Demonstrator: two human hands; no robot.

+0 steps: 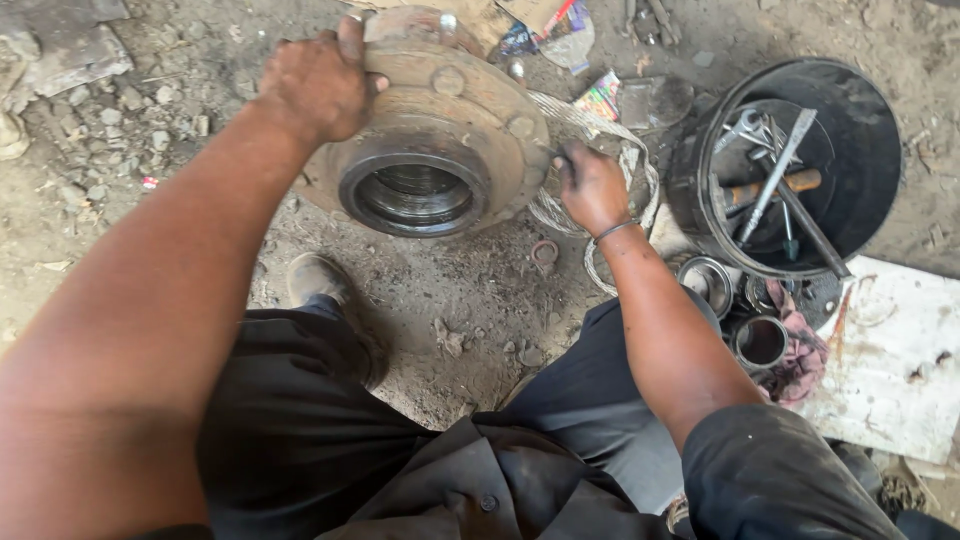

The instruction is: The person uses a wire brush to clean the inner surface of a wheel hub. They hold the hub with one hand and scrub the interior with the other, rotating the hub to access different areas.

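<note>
- The left hand (pixel 318 85) sits on top of the big rusty wheel hub (pixel 440 130), fingers curled over its far upper rim and gripping it.
- The hub stands on its edge on the dirt ground (pixel 160 190), tipped so its round bore (pixel 418 192) faces near, toward the person; its axis runs near to far.
- The right hand (pixel 592 188) is at the hub's right edge, fingers bent and pinched close together against the flange; whether they hold something small cannot be told.
- So the hub lies between the two hands: the left above it, the right just beside it on the right, both touching.
- A frayed whitish rope (pixel 560 110) curls on the ground behind the right hand.
- Further right, a black bucket (pixel 860 130) holds a wooden-handled tool (pixel 770 188) and metal rods.
- Near it lie metal rings (pixel 762 342) and a pink rag (pixel 805 360), beside a white sheet (pixel 900 350).
- A worn shoe (pixel 318 278) rests on the ground below the hub.
</note>
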